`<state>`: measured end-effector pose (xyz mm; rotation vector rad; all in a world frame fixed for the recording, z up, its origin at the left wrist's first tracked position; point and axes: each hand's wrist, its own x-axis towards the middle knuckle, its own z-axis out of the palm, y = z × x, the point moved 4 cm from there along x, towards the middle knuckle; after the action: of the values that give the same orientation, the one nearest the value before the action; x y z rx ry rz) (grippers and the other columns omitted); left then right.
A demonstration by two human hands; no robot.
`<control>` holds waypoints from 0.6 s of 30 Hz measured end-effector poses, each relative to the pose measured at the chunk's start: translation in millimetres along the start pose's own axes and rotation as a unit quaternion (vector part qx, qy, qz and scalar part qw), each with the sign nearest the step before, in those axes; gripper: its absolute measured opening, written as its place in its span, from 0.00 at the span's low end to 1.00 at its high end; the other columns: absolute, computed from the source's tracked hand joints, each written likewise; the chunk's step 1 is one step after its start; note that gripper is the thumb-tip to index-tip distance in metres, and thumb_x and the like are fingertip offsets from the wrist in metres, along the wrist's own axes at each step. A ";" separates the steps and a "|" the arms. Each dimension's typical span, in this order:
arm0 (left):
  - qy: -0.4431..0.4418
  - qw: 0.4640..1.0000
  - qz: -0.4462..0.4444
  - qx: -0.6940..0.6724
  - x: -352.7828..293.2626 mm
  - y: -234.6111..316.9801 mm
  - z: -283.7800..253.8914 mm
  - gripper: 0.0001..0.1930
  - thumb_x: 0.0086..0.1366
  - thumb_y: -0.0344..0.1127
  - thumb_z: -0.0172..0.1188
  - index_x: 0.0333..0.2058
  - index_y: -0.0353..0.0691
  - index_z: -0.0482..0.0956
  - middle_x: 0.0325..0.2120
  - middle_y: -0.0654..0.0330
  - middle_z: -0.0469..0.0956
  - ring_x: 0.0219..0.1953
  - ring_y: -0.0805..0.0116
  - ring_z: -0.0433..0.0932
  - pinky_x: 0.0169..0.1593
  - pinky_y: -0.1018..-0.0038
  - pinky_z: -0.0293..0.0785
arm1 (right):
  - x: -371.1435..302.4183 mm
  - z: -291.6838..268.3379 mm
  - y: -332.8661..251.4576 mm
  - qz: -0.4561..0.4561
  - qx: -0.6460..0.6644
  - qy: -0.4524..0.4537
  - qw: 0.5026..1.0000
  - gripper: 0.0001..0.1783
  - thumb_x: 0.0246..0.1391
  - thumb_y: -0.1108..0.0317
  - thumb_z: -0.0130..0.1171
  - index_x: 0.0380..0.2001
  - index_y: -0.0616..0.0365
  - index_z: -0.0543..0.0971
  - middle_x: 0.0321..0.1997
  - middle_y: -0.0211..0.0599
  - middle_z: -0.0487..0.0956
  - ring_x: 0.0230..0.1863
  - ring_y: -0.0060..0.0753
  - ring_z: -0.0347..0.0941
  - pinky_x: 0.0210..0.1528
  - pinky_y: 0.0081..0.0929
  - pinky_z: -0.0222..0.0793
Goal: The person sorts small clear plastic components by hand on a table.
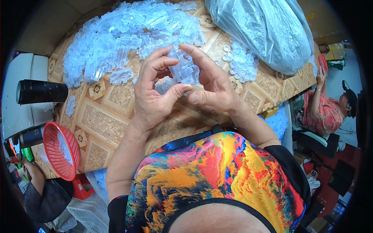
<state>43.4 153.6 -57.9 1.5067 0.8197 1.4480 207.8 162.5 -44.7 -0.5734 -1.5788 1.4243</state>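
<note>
Above the table, a clear moulded plastic part [184,69] with rounded lobes on its side is held between both hands. My left hand [152,87] grips it from the left, thumb at its lower edge and fingers curled at its upper left. On the other side my right hand [217,83] has its forefinger at the top and its thumb at the bottom corner. More clear plastic [165,84] shows by my left palm; whether it belongs to the same part I cannot tell. Beyond lies a big heap of similar clear parts [128,35]. Small round clear caps [241,60] lie to the right.
A large grey plastic bag [268,35] fills the far right. At the left stand a red basket [74,153] holding clear pieces and a black cylinder [40,92]. The patterned tabletop [105,118] curves round me. Other people sit at far right [326,110] and lower left [46,198].
</note>
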 end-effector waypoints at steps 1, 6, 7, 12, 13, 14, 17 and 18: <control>-0.001 1.000 0.002 -0.001 0.9 2.7 0.2 0.28 0.53 0.25 0.75 0.52 0.39 0.75 0.62 0.49 0.69 0.53 0.66 0.78 0.54 0.71 0.77 | 0.8 3.4 -2.6 0.026 0.076 0.003 0.997 0.50 0.53 0.70 0.71 0.73 0.62 0.54 0.68 0.42 0.63 0.64 0.33 0.68 0.64 0.31 0.66; -0.018 0.978 0.067 0.195 0.6 19.1 11.0 0.32 0.50 0.22 0.73 0.56 0.41 0.74 0.63 0.48 0.68 0.60 0.55 0.74 0.52 0.70 0.78 | 7.6 6.3 3.1 0.150 0.157 0.090 0.972 0.38 0.59 0.74 0.65 0.69 0.62 0.59 0.64 0.40 0.67 0.59 0.31 0.73 0.55 0.28 0.77; -0.017 0.978 0.070 0.196 -0.1 19.2 13.0 0.33 0.51 0.23 0.73 0.58 0.41 0.73 0.64 0.47 0.67 0.62 0.54 0.72 0.52 0.68 0.78 | 11.2 6.3 2.7 0.153 0.194 0.097 0.964 0.35 0.58 0.77 0.65 0.66 0.63 0.63 0.60 0.38 0.70 0.55 0.30 0.76 0.49 0.26 0.80; -0.002 0.990 0.055 0.127 -5.0 23.5 11.9 0.38 0.52 0.24 0.73 0.62 0.41 0.69 0.67 0.44 0.63 0.63 0.48 0.71 0.54 0.65 0.79 | 17.1 -2.3 -6.6 0.111 0.110 0.087 0.984 0.33 0.57 0.76 0.65 0.65 0.61 0.67 0.59 0.39 0.72 0.50 0.28 0.78 0.49 0.27 0.81; -0.002 0.989 0.060 0.136 -4.5 24.0 10.3 0.38 0.52 0.24 0.73 0.62 0.41 0.69 0.67 0.44 0.63 0.63 0.47 0.71 0.54 0.65 0.79 | 19.0 -2.2 -7.9 0.085 0.064 0.091 0.990 0.33 0.57 0.76 0.65 0.65 0.61 0.68 0.59 0.40 0.72 0.48 0.28 0.78 0.48 0.29 0.82; -0.002 0.987 0.065 0.145 -3.8 24.4 8.6 0.38 0.52 0.24 0.73 0.63 0.42 0.69 0.67 0.43 0.63 0.63 0.47 0.71 0.54 0.66 0.79 | 20.4 -1.8 -10.3 0.085 0.065 0.088 0.990 0.33 0.57 0.76 0.65 0.65 0.61 0.68 0.59 0.40 0.72 0.48 0.28 0.78 0.48 0.29 0.82; -0.013 0.939 0.167 0.301 0.3 35.0 9.6 0.38 0.53 0.24 0.72 0.63 0.43 0.69 0.66 0.43 0.64 0.62 0.47 0.72 0.54 0.66 0.79 | 18.5 2.3 -7.1 0.182 0.053 0.064 0.980 0.34 0.58 0.74 0.66 0.66 0.61 0.67 0.59 0.38 0.73 0.50 0.25 0.77 0.46 0.27 0.81; -0.006 0.937 0.170 0.305 0.5 32.1 6.6 0.36 0.53 0.24 0.73 0.62 0.42 0.72 0.65 0.44 0.66 0.62 0.48 0.73 0.54 0.66 0.79 | 17.5 4.7 -4.7 0.167 0.073 0.063 0.981 0.33 0.60 0.74 0.63 0.67 0.61 0.66 0.56 0.36 0.75 0.50 0.24 0.76 0.49 0.26 0.79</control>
<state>46.6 140.0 -28.2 2.2102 1.1068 1.4986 196.5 173.3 -34.4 -0.8537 -1.3066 1.6999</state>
